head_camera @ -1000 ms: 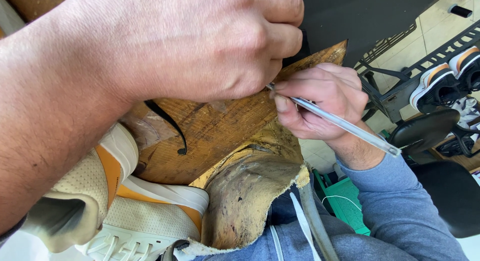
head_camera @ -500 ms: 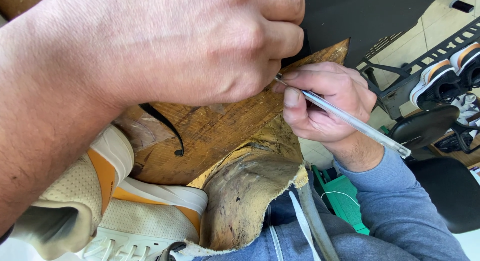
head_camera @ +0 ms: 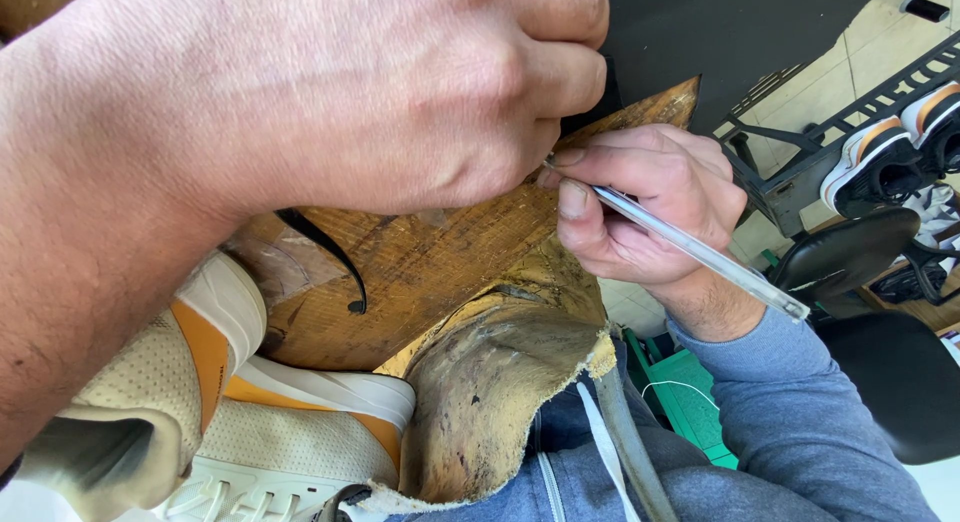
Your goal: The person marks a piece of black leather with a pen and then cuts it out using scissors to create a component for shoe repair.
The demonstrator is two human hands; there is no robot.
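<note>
Cream-and-orange shoe [head_camera: 200, 412]; brown board [head_camera: 440, 262]; blue sleeve [head_camera: 800, 432]

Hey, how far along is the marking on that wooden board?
Done: a black curved line is already on the wooden board. In hand: the right hand holds a clear pen with its tip beside the left hand. Left: the mark beneath is hidden; the cream-and-orange sneaker lies untouched.

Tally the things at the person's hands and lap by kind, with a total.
Hands: 2, the left hand and the right hand
Clear pens: 1, the pen in the right hand
Wooden boards: 1, the board
White-and-orange shoes on the lap: 2, one shoe and another shoe
Worn leather pads: 1, the pad
Total: 7
</note>
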